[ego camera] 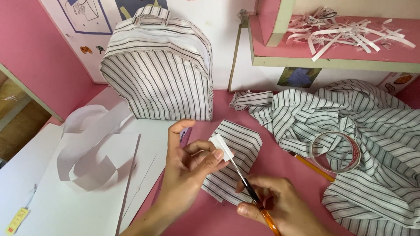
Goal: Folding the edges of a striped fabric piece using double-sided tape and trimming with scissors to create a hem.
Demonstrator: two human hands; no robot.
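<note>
My left hand (189, 164) pinches a small white strip of tape or paper (221, 147) between thumb and fingers. My right hand (275, 205) grips orange-handled scissors (253, 194), whose thin blades reach up to the strip's lower edge. Under both hands lies a small folded piece of striped fabric (238, 150) on the pink table. A striped fabric backpack (159, 65) stands upright behind it.
A heap of striped cloth (367, 131) covers the right side, with a roll of clear tape (336, 150) and a yellow pencil (311, 167) on it. White paper sheets and curved strips (87, 148) lie at the left. A pink shelf (332, 48) holds shredded paper strips.
</note>
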